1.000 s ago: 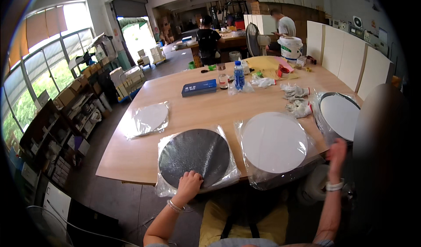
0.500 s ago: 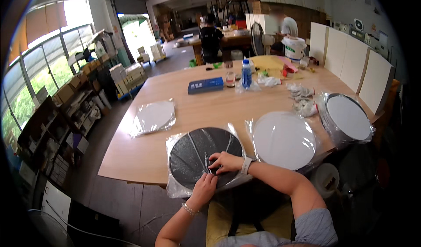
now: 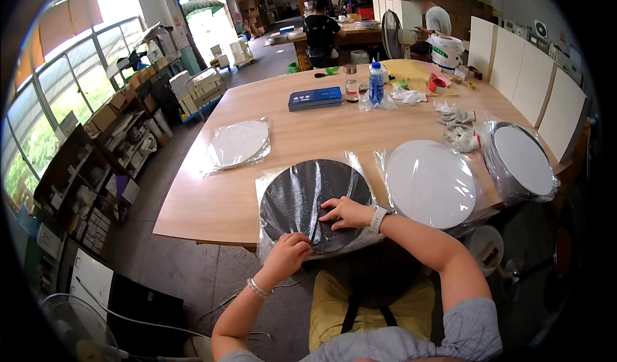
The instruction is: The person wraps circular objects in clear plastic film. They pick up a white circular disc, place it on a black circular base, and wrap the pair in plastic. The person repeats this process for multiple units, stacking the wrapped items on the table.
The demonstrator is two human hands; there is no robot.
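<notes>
A round black disc (image 3: 289, 192) lies at the table's front edge inside a clear plastic bag (image 3: 265, 224), its film wrinkled and shining. My left hand (image 3: 289, 254) is at the bag's near edge, fingers bent and closed on the film. On the disc's right half rests my right hand (image 3: 345, 213), its fingertips spread against the film beside a raised fold. A pale watch (image 3: 379, 219) sits on the right wrist. To the right is a large white disc (image 3: 429, 182) in clear film; a smaller bagged white disc (image 3: 239, 143) lies at the left.
Bagged discs (image 3: 522, 161) are piled at the right edge, near work gloves (image 3: 459, 131). Farther back are a blue box (image 3: 315, 98), a jar (image 3: 351, 86), a blue bottle (image 3: 376, 82) and a white bucket (image 3: 445, 52). White panels (image 3: 514, 66) stand at right. Two people are beyond.
My left hand has moved left along the bag's near edge, away from my right hand. The right fingers have spread on the film. The whole view has shifted slightly.
</notes>
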